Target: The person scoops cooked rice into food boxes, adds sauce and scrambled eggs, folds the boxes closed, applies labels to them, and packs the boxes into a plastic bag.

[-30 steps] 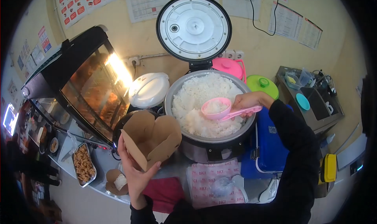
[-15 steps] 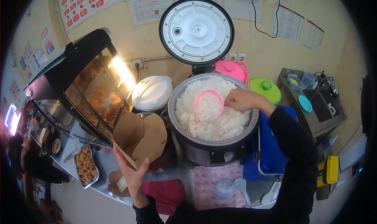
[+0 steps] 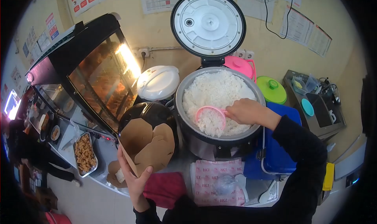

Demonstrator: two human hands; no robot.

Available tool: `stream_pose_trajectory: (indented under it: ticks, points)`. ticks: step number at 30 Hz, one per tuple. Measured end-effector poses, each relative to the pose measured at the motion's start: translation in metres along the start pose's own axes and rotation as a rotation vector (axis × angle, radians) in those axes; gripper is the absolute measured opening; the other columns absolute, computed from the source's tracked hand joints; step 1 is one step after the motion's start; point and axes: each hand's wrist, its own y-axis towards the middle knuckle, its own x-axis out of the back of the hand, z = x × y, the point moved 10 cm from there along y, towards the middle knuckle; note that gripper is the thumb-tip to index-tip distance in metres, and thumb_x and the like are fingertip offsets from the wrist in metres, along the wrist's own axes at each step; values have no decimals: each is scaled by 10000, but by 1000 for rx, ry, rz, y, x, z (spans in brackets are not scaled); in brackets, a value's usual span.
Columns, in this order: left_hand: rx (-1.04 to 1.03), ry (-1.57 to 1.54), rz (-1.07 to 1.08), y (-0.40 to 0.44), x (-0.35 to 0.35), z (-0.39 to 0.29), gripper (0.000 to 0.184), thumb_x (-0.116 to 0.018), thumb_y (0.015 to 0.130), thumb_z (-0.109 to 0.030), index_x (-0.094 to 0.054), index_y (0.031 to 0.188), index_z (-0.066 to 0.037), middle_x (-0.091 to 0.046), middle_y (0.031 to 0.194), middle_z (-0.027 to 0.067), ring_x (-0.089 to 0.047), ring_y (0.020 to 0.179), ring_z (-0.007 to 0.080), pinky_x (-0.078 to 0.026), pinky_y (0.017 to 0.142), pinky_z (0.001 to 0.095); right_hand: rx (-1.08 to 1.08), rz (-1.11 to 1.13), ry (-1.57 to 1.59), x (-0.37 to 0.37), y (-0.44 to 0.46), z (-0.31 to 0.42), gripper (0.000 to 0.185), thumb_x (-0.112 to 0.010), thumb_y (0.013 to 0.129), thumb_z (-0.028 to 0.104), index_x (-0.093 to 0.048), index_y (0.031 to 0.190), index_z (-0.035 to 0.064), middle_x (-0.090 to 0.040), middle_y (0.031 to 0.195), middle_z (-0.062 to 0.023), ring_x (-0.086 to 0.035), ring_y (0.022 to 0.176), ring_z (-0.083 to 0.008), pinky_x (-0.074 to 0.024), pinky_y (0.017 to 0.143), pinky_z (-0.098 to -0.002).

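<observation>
My left hand [image 3: 134, 180] is closed around the near side of a brown cardboard takeaway box [image 3: 157, 153], whose flaps stand open. No food shows in the part of its inside that I can see. My right hand [image 3: 247, 113] grips the handle of a pink scoop [image 3: 197, 113] heaped with white rice. The scoop is inside the rice cooker [image 3: 181, 106], near its front rim, over the cooked rice [image 3: 216, 86]. The cooker's round lid [image 3: 210, 25] stands raised behind it.
A lit glass food warmer [image 3: 102, 78] stands left, near a metal tray of fried pieces [image 3: 85, 153]. Another box [image 3: 112, 175] with rice sits at the table edge. A blue cooler [image 3: 282, 145] is right of the cooker. Printed paper [image 3: 212, 171] and a maroon cloth [image 3: 165, 188] lie in front.
The scoop has moved toward the cooker's front rim, still heaped with rice. My left hand keeps its hold on the box. The whole view has shifted slightly.
</observation>
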Motion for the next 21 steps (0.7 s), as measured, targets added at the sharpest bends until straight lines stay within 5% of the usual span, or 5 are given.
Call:
stream_pose_trajectory:
  ticks: [4, 7, 13, 21]
  points:
    - [39, -7, 33, 4, -6, -6, 1007, -801, 706, -215, -193, 1485, -23, -385, 1394, 134, -457, 1255, 248, -393, 1028, 368, 72, 54, 316, -15, 5, -18, 281, -502, 930, 219, -620, 765, 25, -617, 674, -195, -623, 575, -340, -499, 579, -428]
    - [20, 51, 103, 11, -20, -9, 991, -791, 713, -202, -195, 1483, -21, -404, 1374, 135, -469, 1242, 240, -398, 1025, 364, -142, 309, 533, -35, -1, -45, 316, -485, 904, 194, -638, 730, -21, -594, 569, -136, -584, 487, -220, -472, 509, -369]
    - [6, 19, 156, 18, -53, -18, 1005, -796, 692, -127, -180, 1480, -31, -397, 1371, 126, -461, 1250, 230, -393, 1035, 364, -383, 72, 768, -24, -32, -102, 322, -493, 915, 190, -588, 677, -6, -549, 547, -62, -522, 445, -131, -424, 426, -297]
    - [-48, 5, 260, 28, -91, -19, 1063, -801, 649, -15, -143, 1481, -77, -359, 1402, 114, -436, 1284, 244, -382, 1063, 377, -540, 35, 871, -23, -66, -128, 357, -527, 945, 244, -583, 679, 11, -549, 573, -44, -494, 438, -99, -408, 409, -260]
